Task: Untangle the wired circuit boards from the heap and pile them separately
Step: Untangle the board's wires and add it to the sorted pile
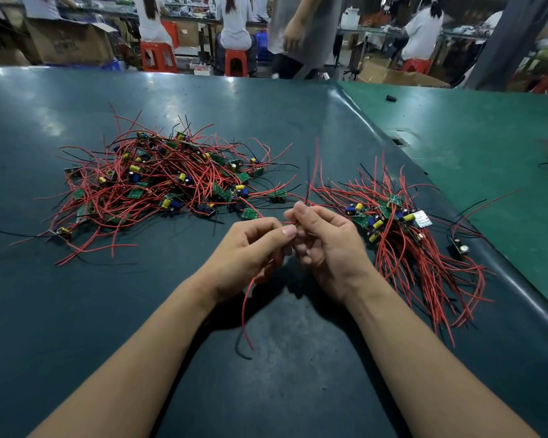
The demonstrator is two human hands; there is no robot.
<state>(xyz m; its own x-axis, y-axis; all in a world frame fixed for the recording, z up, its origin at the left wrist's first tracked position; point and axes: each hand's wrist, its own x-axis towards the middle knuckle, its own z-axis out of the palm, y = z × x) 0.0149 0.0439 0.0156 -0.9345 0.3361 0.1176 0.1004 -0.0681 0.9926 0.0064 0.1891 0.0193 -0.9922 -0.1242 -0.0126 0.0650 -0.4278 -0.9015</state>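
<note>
While both hands [293, 241] pinch red wire [246, 306], heap [159, 181] lies beyond-left.

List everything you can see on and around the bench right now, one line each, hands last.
tangled heap: one, red and black wires with green boards, left of centre on the table
sorted pile: one, same boards with wires lying mostly one way, right of the hands
loose board: one, dark, just right of the sorted pile
held wires: a few, red and black, gripped between both hands, ends trailing toward the viewer
table: one, dark teal mat
neighbouring bench: one, lighter green, at right
small black object: one, on the green bench
stools: several, red, behind the table
people: several, seated or walking, background
left hand: pinching the wires
right hand: pinching the wires
</note>
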